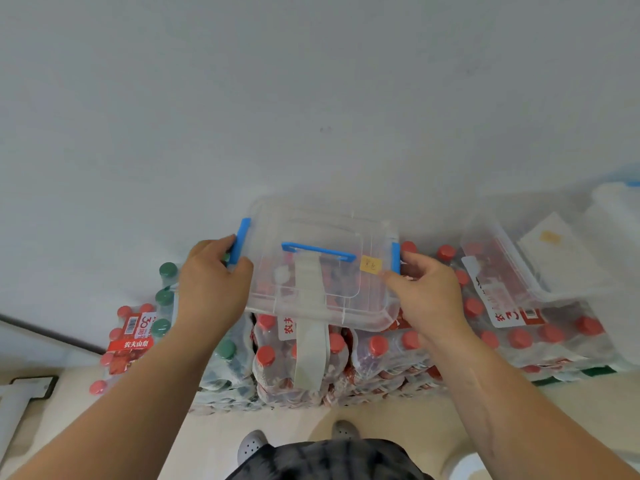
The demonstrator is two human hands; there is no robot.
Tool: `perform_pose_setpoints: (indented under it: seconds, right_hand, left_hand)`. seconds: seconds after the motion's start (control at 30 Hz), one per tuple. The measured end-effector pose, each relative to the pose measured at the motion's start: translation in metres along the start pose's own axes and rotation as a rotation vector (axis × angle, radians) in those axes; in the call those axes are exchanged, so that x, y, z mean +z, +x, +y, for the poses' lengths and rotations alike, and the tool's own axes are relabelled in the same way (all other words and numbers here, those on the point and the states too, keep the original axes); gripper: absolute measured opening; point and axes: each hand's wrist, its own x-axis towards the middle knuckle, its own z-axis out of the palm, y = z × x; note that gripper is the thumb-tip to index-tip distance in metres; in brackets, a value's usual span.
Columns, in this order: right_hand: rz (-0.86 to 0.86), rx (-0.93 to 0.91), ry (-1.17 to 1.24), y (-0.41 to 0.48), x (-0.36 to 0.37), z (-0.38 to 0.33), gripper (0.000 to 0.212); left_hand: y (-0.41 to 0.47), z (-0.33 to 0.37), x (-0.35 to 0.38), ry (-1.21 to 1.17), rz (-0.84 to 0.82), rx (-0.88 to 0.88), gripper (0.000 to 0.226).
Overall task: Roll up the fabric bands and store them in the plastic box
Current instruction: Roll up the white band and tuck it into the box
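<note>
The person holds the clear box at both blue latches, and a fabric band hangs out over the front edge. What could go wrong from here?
1. The fabric band hangs unrolled over the plastic box front; it may get pinched under the lid or slip out.
2. The left hand and right hand press at the blue latches; one could pop open.
3. The box rests on uneven bottle packs and might tip.

Both hands are gripping the clear plastic box [322, 265] over the stacked water bottle packs [381, 355]: the left hand [211, 289] is clamping the box's left blue latch [240, 240], the right hand [426, 292] is pinching at its right blue latch [396, 258]. A pale fabric band [310, 320] is hanging over the box's near edge, below the blue handle [318, 251]. Right of the box, a second clear box [540, 268] is sitting tilted.
</note>
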Motion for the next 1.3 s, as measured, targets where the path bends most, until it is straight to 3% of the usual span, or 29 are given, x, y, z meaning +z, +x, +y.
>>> perform_pose_setpoints:
  seconds: [0.17, 0.43, 0.57, 0.67, 0.8, 0.93, 1.03, 1.3]
  right_hand:
    - [0.033, 0.022, 0.128, -0.009, -0.032, -0.005, 0.028]
    - [0.175, 0.151, 0.189, -0.036, -0.081, 0.012, 0.034]
    - [0.271, 0.202, 0.231, -0.049, -0.092, 0.029, 0.033]
    - [0.317, 0.224, 0.25, -0.056, -0.088, 0.038, 0.045]
    - [0.327, 0.237, 0.25, -0.059, -0.075, 0.047, 0.064]
    - [0.324, 0.261, 0.289, -0.06, -0.063, 0.051, 0.039]
    - [0.319, 0.244, 0.265, -0.064, -0.059, 0.05, 0.042]
    - [0.325, 0.262, 0.261, -0.072, -0.054, 0.032, 0.097]
  left_hand:
    - [0.007, 0.024, 0.021, -0.171, -0.078, -0.045, 0.049]
    - [-0.001, 0.062, 0.07, -0.383, -0.381, -0.098, 0.049]
    - [-0.02, 0.076, 0.086, -0.383, -0.391, -0.057, 0.063]
    - [-0.043, 0.081, 0.096, -0.348, -0.369, -0.041, 0.073]
    - [-0.071, 0.08, 0.11, -0.359, -0.505, -0.001, 0.081]
    - [-0.072, 0.084, 0.118, -0.388, -0.564, 0.04, 0.094]
    - [-0.066, 0.086, 0.117, -0.396, -0.573, 0.021, 0.087]
    - [-0.037, 0.092, 0.119, -0.392, -0.737, 0.036, 0.068]
